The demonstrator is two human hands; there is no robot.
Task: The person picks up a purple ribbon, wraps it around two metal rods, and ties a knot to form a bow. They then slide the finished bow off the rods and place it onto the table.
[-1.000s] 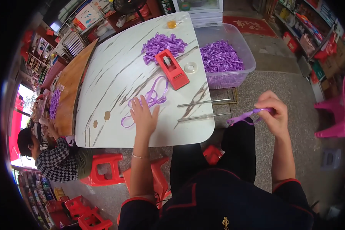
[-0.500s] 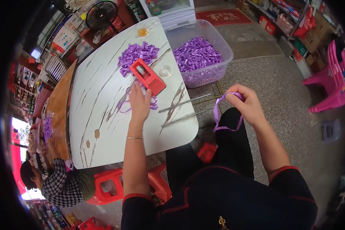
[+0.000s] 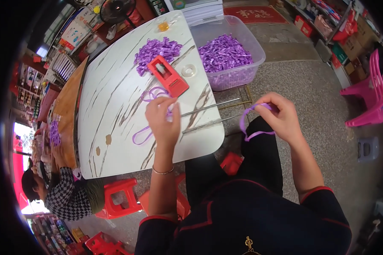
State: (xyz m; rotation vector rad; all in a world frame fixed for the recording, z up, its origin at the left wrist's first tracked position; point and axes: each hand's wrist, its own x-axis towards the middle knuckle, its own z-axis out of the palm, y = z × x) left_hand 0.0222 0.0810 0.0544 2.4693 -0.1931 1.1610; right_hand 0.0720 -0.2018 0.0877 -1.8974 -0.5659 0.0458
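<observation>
My right hand (image 3: 280, 118), off the table's right edge above my knee, pinches a loop of purple ribbon (image 3: 244, 123) that hangs from its fingers. Over the table my left hand (image 3: 164, 121) has its thumb and fingertips drawn together; what they hold, if anything, is too small to make out. Just beyond these fingertips stands a red tape dispenser (image 3: 176, 85). Loose purple ribbon loops (image 3: 141, 137) lie beside and partly under my left hand. Two thin metal rods (image 3: 208, 123) stick out past the table edge, between my hands.
A heap of folded purple ribbon pieces (image 3: 159, 51) and a clear tape roll (image 3: 188, 70) lie on the marbled white table (image 3: 110, 89). A plastic tub (image 3: 257, 63) of similar pieces stands beyond its right edge. Another person (image 3: 68, 193) sits at far left, near red stools (image 3: 115, 199).
My left hand has moved from beside the tape dispenser toward me and right, its fingers drawing together. My right hand still holds the ribbon loop, with little movement.
</observation>
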